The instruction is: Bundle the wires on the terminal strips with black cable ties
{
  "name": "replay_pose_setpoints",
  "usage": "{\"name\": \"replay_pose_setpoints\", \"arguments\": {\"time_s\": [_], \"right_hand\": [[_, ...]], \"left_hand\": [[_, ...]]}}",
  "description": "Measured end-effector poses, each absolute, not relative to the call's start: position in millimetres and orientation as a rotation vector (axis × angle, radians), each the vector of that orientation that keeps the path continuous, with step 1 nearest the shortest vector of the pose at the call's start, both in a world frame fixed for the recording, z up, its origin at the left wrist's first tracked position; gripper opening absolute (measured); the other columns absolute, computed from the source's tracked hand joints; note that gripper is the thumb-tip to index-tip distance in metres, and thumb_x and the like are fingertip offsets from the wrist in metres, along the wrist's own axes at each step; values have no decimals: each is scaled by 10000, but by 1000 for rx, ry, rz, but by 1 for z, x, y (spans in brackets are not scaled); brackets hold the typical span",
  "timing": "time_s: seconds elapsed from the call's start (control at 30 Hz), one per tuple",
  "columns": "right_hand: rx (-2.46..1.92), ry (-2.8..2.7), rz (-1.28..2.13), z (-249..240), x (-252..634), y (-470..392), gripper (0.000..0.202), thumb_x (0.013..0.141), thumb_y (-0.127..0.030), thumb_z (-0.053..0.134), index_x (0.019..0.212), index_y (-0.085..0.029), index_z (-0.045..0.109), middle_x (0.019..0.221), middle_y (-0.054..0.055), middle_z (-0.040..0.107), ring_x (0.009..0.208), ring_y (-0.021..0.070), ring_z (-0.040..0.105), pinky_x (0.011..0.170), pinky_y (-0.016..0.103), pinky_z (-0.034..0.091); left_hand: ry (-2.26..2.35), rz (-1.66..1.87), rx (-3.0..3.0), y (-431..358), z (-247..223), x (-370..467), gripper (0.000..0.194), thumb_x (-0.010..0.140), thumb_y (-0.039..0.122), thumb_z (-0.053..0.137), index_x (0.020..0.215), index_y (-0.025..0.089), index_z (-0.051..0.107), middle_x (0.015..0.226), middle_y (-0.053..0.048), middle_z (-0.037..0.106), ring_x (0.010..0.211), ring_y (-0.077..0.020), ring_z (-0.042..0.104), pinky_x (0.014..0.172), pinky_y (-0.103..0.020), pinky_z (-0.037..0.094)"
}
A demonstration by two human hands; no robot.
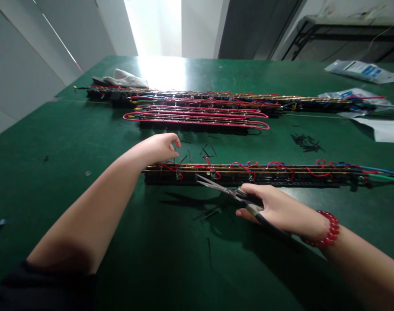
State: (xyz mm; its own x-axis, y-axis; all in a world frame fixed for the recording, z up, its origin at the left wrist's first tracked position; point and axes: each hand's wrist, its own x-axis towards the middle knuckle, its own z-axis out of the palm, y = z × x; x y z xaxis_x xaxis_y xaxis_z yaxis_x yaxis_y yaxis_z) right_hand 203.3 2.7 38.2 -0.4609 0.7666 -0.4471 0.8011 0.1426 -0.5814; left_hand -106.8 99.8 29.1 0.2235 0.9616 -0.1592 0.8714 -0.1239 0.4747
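My right hand (274, 209), with a red bead bracelet at the wrist, holds scissors (229, 190) with dark handles. Their blades point left, slightly parted, at the near edge of a long black strip assembly (229, 177). Brass-coloured rods and looped red wires run along its top. Over the assembly's left end is my left hand (162, 147), fingers curled with the thumb and forefinger tips apart. A thin dark sliver shows beside those fingertips; I cannot tell whether they touch it. Thin black offcuts (209, 151) lie just behind the assembly.
More wired assemblies (200, 114) lie across the table (86, 207) farther back, with a pale cloth (127, 78) behind their left end. A pile of black slivers (307, 142) sits at right. Plastic packets (363, 71) and white paper (389, 129) lie at far right.
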Motion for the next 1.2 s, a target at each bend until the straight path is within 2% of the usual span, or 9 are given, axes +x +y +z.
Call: {"name": "replay_pose_setpoints", "arguments": {"time_s": [0.13, 0.27, 0.43, 0.73, 0.93, 1.2], "right_hand": [[1667, 2358, -1032, 46, 179, 11, 481, 853, -687, 540, 855, -210, 600, 762, 26, 674, 665, 193, 612, 575, 283, 418], [1691, 2348, -596, 55, 154, 17, 506, 896, -679, 487, 819, -196, 619, 811, 86, 717, 688, 222, 656, 579, 300, 418], [1612, 2326, -354, 59, 132, 20, 537, 903, -677, 471, 811, -185, 668, 820, 123, 741, 683, 257, 686, 553, 318, 406], [1642, 2299, -184, 56, 114, 14, 542, 934, -623, 430, 849, -157, 694, 844, 154, 753, 790, 319, 728, 600, 352, 436], [1704, 2301, -173, 51, 108, 9, 482, 939, -554, 423, 905, -150, 684, 940, 159, 762, 860, 330, 737, 648, 369, 468], [1748, 2328, -147, 45, 103, 5, 465, 945, -528, 440, 945, -136, 689, 906, 160, 761, 854, 325, 745, 629, 355, 468]], "left_hand": [[1643, 305, 2054, 101, 32, -107, 322, 713, 199, 678, 1025, 276, 692, 746, 27, 696, 623, -159, 611, 573, -267, 403], [1602, 345, 2092, 101, 40, -109, 312, 714, 190, 693, 1015, 271, 701, 680, 39, 639, 588, -152, 572, 577, -279, 399], [1596, 362, 2141, 97, 48, -107, 320, 741, 175, 690, 1048, 261, 709, 724, 21, 672, 633, -165, 600, 633, -296, 427], [1594, 410, 2115, 97, 49, -107, 282, 733, 122, 710, 985, 245, 732, 752, 11, 681, 668, -171, 622, 615, -302, 426], [1589, 450, 2149, 95, 48, -106, 267, 718, 128, 710, 953, 250, 746, 744, 7, 669, 650, -167, 597, 629, -308, 428], [1566, 420, 2177, 93, 50, -104, 283, 724, 137, 693, 983, 238, 747, 736, 15, 657, 651, -152, 592, 632, -297, 425]]}}
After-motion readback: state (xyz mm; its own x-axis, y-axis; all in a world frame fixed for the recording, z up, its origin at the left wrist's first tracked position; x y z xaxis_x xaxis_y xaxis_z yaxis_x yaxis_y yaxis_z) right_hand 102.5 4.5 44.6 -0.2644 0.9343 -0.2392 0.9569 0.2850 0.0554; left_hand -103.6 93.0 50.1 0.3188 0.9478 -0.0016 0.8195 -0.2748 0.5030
